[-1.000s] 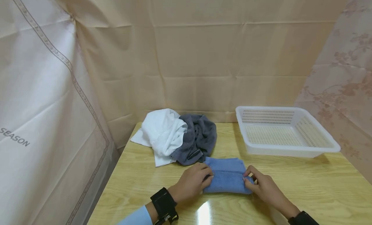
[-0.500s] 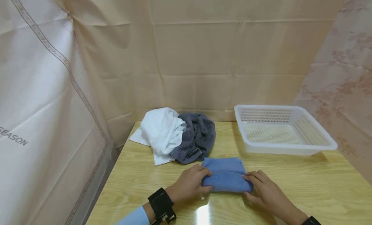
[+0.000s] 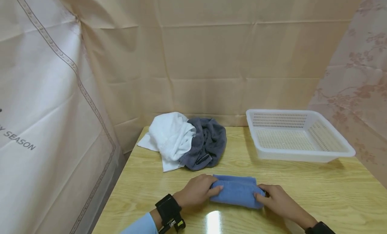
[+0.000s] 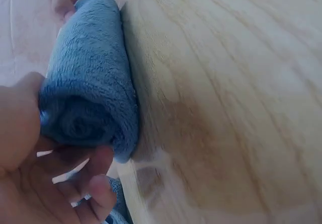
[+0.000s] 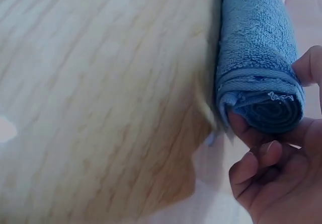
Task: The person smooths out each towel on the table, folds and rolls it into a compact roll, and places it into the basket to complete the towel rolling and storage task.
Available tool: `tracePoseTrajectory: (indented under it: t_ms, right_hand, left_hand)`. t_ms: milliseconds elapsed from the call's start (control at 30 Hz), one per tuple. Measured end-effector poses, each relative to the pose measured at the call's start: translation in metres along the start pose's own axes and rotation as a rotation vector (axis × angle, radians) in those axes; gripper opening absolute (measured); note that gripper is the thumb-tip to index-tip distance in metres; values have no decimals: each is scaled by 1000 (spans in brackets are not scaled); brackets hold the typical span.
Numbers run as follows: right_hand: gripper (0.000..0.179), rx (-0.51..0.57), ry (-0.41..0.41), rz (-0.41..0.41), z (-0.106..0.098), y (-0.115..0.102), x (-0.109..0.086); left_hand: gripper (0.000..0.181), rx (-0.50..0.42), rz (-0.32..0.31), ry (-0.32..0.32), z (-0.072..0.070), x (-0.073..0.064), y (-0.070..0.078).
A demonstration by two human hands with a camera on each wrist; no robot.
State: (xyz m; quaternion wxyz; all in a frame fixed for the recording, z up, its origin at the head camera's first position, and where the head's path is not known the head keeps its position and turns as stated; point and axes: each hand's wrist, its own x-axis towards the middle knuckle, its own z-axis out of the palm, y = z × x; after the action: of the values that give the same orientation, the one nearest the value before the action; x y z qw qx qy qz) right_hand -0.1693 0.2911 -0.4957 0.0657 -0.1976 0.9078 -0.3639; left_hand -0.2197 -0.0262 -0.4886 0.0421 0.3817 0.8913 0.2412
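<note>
A blue towel [image 3: 235, 193], rolled up for most of its length with a short flat strip at the far side, lies on the table between both hands. My left hand [image 3: 198, 191] grips the roll's left end, thumb on top. At the right end, my right hand [image 3: 279, 201] holds the roll between thumb and fingers. The left wrist view shows the spiral end of the blue towel [image 4: 90, 73] beside the left hand [image 4: 55, 178]. In the right wrist view, fingers of the right hand [image 5: 282, 173] curl under the towel's coiled end [image 5: 261, 83].
A crumpled white towel [image 3: 172, 136] and a dark grey towel [image 3: 208, 143] lie heaped together at the table's back left. A white plastic basket [image 3: 302, 153] stands at the back right. Beige cloth [image 3: 205, 59] hangs behind the wooden table [image 3: 151, 193].
More of the blue towel is rolled up, and its flat strip at the far side has become shorter. The right hand's grip has shifted at the roll's end.
</note>
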Motion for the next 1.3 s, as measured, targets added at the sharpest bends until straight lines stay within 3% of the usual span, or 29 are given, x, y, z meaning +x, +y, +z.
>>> tracePoseTrajectory:
  t_ms: [100, 233, 333, 400, 467, 567, 667, 767, 867, 933, 1000, 1100, 1167, 1300]
  right_hand:
    - [19, 24, -7, 40, -1, -1, 0]
    - [25, 104, -11, 63, 0, -4, -1]
    - [27, 84, 34, 34, 2, -7, -1]
    - [23, -37, 110, -1, 5, -10, -1]
    - [21, -226, 211, -58, 9, -14, -1]
    - [22, -506, 361, -209, 16, -18, 0]
    - [25, -655, 468, -389, 22, -17, 0]
    - [42, -707, 450, -423, 24, -18, -4]
    - [68, -755, 385, -401, 20, -19, -7]
    - [76, -755, 356, -397, 17, -19, -5]
    - [71, -714, 323, -378, 15, -19, -1]
    - [61, -583, 235, -289, 10, -19, 3]
    - [55, -482, 177, -229, 7, -19, 5]
    - [44, -368, 111, -186, 0, -19, 9]
  left_hand:
    - [32, 56, 22, 68, 4, 1, 2]
    - [29, 204, 136, 175, 8, 0, 4]
    - [44, 327, 201, 169, 6, -4, 5]
    - [59, 376, 197, 125, 4, -8, 6]
    - [66, 403, 176, 82, 2, -10, 7]
    - [62, 414, 152, 56, 1, -11, 8]
    - [58, 386, 137, 53, 2, -11, 8]
    - [57, 337, 134, 48, 2, -12, 7]
    - [56, 281, 116, 27, 1, -11, 8]
    - [56, 236, 92, 5, -2, -9, 8]
    - [55, 192, 67, -23, -4, -7, 7]
    - [52, 135, 48, -63, -7, -4, 6]
    - [49, 163, 58, -85, -8, -2, 6]
    - [57, 286, 91, -140, -4, 4, 11]
